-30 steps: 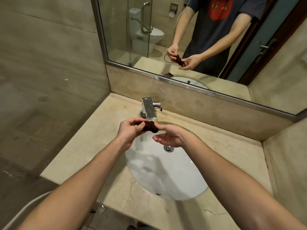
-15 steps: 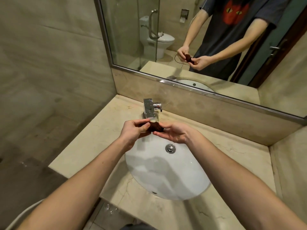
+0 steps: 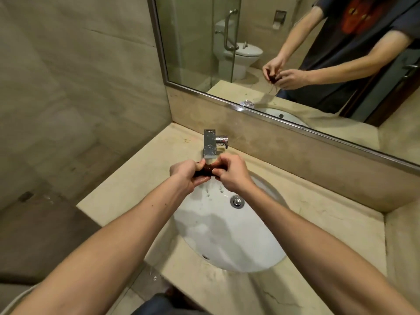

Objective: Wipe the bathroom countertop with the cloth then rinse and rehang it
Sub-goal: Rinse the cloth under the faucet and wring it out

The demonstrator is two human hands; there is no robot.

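A small dark reddish-brown cloth (image 3: 206, 170) is bunched up between both my hands, just under the spout of the chrome faucet (image 3: 210, 144). My left hand (image 3: 187, 176) grips its left end, and my right hand (image 3: 231, 172) has closed over its right end. Most of the cloth is hidden by my fingers. Drops of water fall from it into the white oval sink (image 3: 227, 233) below. The beige marble countertop (image 3: 127, 192) surrounds the sink.
A large mirror (image 3: 261, 53) above the backsplash reflects a person, a toilet and a glass partition. A chrome drain plug (image 3: 237, 201) sits in the basin. Tiled wall stands to the left, and the counter's front edge is near my elbows.
My right hand went from open-palmed beside the cloth to closed over it. Both hands lifted slightly toward the faucet spout, and drips now fall into the basin.
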